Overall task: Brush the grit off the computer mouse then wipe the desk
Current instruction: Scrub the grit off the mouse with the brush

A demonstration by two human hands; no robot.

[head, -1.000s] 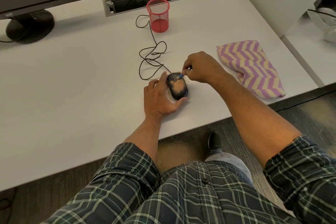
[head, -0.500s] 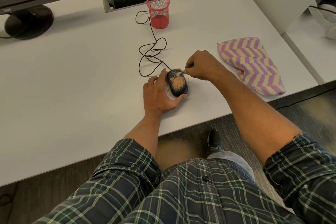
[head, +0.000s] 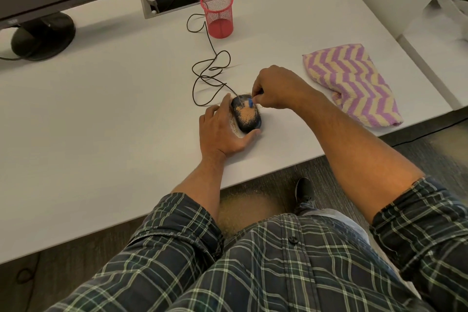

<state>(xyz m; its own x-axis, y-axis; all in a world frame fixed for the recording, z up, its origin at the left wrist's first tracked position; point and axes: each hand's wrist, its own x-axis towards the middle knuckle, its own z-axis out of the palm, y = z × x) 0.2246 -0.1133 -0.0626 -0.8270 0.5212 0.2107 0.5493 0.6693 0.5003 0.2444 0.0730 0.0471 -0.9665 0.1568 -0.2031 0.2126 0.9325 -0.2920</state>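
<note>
Both hands are working near the desk's (head: 101, 119) front edge: the left hand (head: 222, 132) is cupping the grit-covered mouse (head: 246, 115) loosely, fingers partly hidden behind it. The right hand (head: 276, 87) is pinching a small brush (head: 250, 102), hiding all but its blue tip. A folded cloth (head: 352, 83) is lying toward the right edge.

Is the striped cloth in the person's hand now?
No, the striped cloth lies on the desk, apart from the right hand.

Dark green plaid shirt (head: 278, 273) with rolled-up sleeves (head: 182, 225), pale trousers (head: 334, 218), a black shoe (head: 304, 191)
</note>
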